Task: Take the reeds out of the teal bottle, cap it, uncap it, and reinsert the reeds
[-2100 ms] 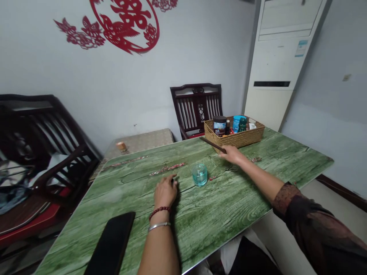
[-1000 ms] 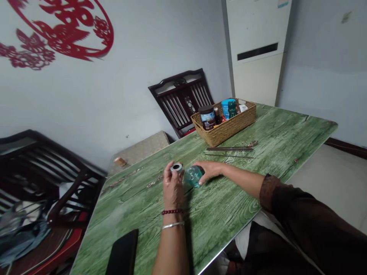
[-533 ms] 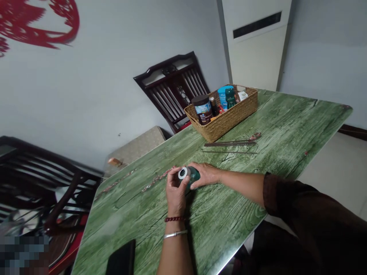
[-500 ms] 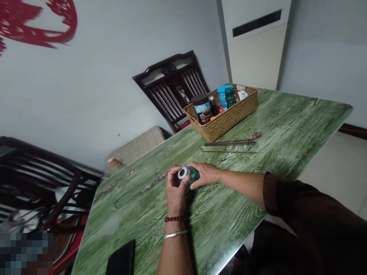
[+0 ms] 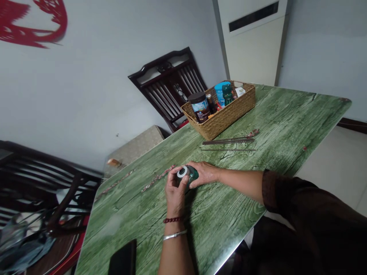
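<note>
A small green, see-through bottle (image 5: 193, 176) is between my two hands over the table. A pale ring-shaped collar (image 5: 182, 172) surrounds its dark mouth, which is tilted toward me. My left hand (image 5: 174, 187), with a red bead bracelet and a silver bangle on the wrist, has thumb and fingers around the collar end. From the right, my right hand (image 5: 204, 173) grips the bottle's body. Its fingers partly hide the glass. Beyond the hands, several thin dark brown sticks (image 5: 229, 141) lie on the table, one apart from the rest.
The table (image 5: 149, 225) has a green wood-grain top. A woven basket (image 5: 229, 120) at the far side holds a brown-lidded jar (image 5: 199, 107), a blue container and a green bottle. Near the front edge lies a black flat object (image 5: 123, 259). Dark wooden chairs (image 5: 169, 84) stand beyond and left.
The view has shifted slightly. Both hands keep nearly the same hold on the bottle, and its collar looks turned a little more upward.
</note>
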The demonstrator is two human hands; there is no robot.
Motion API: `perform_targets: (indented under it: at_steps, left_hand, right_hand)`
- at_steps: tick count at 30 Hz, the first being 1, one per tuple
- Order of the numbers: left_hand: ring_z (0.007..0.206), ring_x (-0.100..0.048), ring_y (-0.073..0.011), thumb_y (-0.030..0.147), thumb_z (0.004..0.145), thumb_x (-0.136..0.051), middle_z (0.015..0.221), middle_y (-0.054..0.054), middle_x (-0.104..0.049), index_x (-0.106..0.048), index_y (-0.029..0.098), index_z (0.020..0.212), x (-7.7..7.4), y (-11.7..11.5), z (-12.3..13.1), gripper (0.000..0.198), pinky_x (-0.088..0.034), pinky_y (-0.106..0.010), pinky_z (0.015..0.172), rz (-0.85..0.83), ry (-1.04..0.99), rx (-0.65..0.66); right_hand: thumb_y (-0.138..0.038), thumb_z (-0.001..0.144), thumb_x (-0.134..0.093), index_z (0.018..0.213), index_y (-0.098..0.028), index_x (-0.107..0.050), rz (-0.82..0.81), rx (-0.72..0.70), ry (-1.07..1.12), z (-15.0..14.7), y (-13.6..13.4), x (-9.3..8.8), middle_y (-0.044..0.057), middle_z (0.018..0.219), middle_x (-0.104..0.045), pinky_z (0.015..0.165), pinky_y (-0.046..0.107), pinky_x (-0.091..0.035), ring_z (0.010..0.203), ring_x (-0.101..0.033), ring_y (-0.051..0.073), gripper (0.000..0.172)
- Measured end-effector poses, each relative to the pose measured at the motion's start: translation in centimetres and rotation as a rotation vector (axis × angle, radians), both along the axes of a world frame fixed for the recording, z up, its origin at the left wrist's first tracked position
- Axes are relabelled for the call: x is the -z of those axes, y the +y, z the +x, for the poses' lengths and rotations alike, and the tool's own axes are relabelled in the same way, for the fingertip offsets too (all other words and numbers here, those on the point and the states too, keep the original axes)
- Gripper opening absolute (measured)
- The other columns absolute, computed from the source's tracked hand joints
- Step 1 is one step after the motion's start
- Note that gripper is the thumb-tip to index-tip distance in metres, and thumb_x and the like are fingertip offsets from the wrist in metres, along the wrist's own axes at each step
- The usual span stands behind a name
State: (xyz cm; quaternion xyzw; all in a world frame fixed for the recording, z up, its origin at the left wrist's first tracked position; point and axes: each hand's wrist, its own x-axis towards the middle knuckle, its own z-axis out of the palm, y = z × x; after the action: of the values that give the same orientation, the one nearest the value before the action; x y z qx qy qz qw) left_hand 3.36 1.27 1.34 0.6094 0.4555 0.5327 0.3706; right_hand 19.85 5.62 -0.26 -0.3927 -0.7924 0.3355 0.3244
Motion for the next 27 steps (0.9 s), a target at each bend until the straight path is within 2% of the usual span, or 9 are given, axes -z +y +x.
perform_targets:
  at_steps: [3,5,8,12,15,18,22,24,27]
  left_hand:
    - [0.122,-0.056,-0.0237,0.042,0.081,-0.072,0.130,-0.007,-0.060,-0.059,0.027,0.120,0.02,0.04,-0.26,0.043,-0.042,-0.039,0.107,0.015,0.019,0.072]
    - [0.124,-0.054,-0.0249,0.046,0.077,-0.075,0.133,-0.009,-0.057,-0.056,0.027,0.125,-0.06,0.23,-0.31,0.055,-0.042,-0.039,0.107,0.049,0.046,0.044]
    - [0.113,-0.058,-0.0228,0.045,0.071,-0.080,0.119,-0.007,-0.059,-0.056,0.025,0.123,-0.28,0.52,-0.14,0.060,-0.045,-0.037,0.101,0.108,0.101,-0.085]
    - [0.104,-0.059,-0.0203,0.037,0.071,-0.082,0.109,-0.005,-0.061,-0.061,0.023,0.112,-0.52,0.49,0.10,0.048,-0.046,-0.036,0.097,0.143,0.174,-0.177]
    - [0.110,-0.060,-0.0210,0.036,0.076,-0.078,0.114,-0.006,-0.063,-0.059,0.025,0.118,-0.52,0.21,-0.10,0.048,-0.045,-0.037,0.100,0.098,0.054,-0.054]
    - [0.125,-0.055,-0.0231,0.038,0.081,-0.074,0.133,-0.008,-0.059,-0.056,0.029,0.130,-0.44,0.03,-0.54,0.053,-0.041,-0.039,0.108,0.037,-0.052,0.089]
    - [0.126,-0.055,-0.0238,0.041,0.082,-0.072,0.137,-0.009,-0.060,-0.056,0.029,0.135,-0.41,0.19,-0.89,0.056,-0.038,-0.041,0.111,-0.019,-0.016,0.146]
    - [0.119,-0.059,-0.0229,0.041,0.081,-0.074,0.127,-0.008,-0.065,-0.061,0.026,0.129,-0.31,0.42,-0.80,0.051,-0.039,-0.040,0.109,-0.034,0.020,0.104]
    - [0.108,-0.062,-0.0207,0.038,0.072,-0.081,0.116,-0.006,-0.067,-0.067,0.023,0.115,0.05,0.89,-0.44,0.047,-0.045,-0.037,0.101,-0.024,-0.023,-0.048]
  right_hand:
    - [-0.046,0.063,-0.085,0.125,-0.022,-0.052,-0.018,0.007,-0.012,0.02,-0.14,-0.22,0.003,0.101,-0.069,0.072,0.029,-0.045,0.093,-0.067,0.025,0.074]
    - [-0.045,0.063,-0.085,0.124,-0.023,-0.053,-0.018,0.007,-0.009,-0.02,-0.17,-0.22,0.003,0.101,-0.069,0.072,0.029,-0.044,0.093,-0.067,0.025,0.072]
    - [-0.044,0.063,-0.085,0.124,-0.023,-0.053,0.001,0.002,0.000,-0.10,-0.08,0.07,0.002,0.100,-0.069,0.071,0.028,-0.044,0.092,-0.067,0.024,0.072]
    - [-0.043,0.063,-0.084,0.124,-0.023,-0.053,0.016,0.011,0.006,-0.21,0.17,0.60,0.002,0.097,-0.069,0.071,0.028,-0.043,0.090,-0.067,0.024,0.071]
    - [-0.044,0.063,-0.084,0.123,-0.022,-0.053,0.025,0.005,-0.002,-0.20,0.23,0.65,0.003,0.099,-0.069,0.071,0.029,-0.043,0.090,-0.067,0.024,0.071]
    - [-0.044,0.063,-0.084,0.123,-0.021,-0.053,0.025,0.005,-0.010,-0.10,0.13,0.38,0.004,0.102,-0.069,0.072,0.029,-0.043,0.093,-0.067,0.025,0.071]
    - [-0.044,0.063,-0.085,0.123,-0.020,-0.052,0.020,0.013,-0.024,-0.03,0.01,0.08,0.005,0.103,-0.070,0.072,0.029,-0.043,0.093,-0.067,0.025,0.072]
    - [-0.047,0.064,-0.083,0.122,-0.018,-0.052,0.026,0.009,-0.044,-0.07,0.05,0.13,0.007,0.103,-0.070,0.071,0.030,-0.043,0.093,-0.067,0.027,0.072]
    - [-0.052,0.065,-0.082,0.124,-0.018,-0.052,0.045,0.006,-0.058,-0.17,0.17,0.35,0.008,0.102,-0.070,0.071,0.031,-0.044,0.092,-0.067,0.028,0.074]
